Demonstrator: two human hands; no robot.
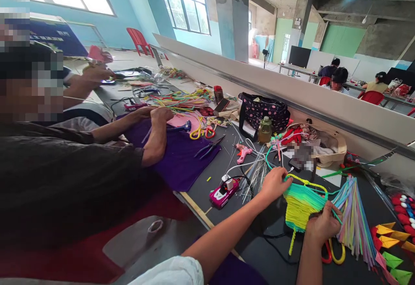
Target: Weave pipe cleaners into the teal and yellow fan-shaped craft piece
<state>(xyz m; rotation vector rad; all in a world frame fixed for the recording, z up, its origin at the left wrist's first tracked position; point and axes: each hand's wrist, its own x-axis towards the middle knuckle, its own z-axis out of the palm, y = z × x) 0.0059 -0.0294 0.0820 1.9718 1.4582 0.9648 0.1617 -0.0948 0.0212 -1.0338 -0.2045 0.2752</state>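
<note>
My left hand grips the upper left edge of a yellow and green pipe-cleaner weave lying on the dark table. My right hand pinches the weave's lower right side, fingers curled round a green strand. A bundle of pastel pipe cleaners fans out just right of the weave. Red and yellow scissors lie under my right wrist.
A pink power strip, thin wires and a pink glue gun lie to the left. A co-worker's arms rest on purple cloth. A polka-dot bag, a bottle, folded paper shapes and a white partition surround the spot.
</note>
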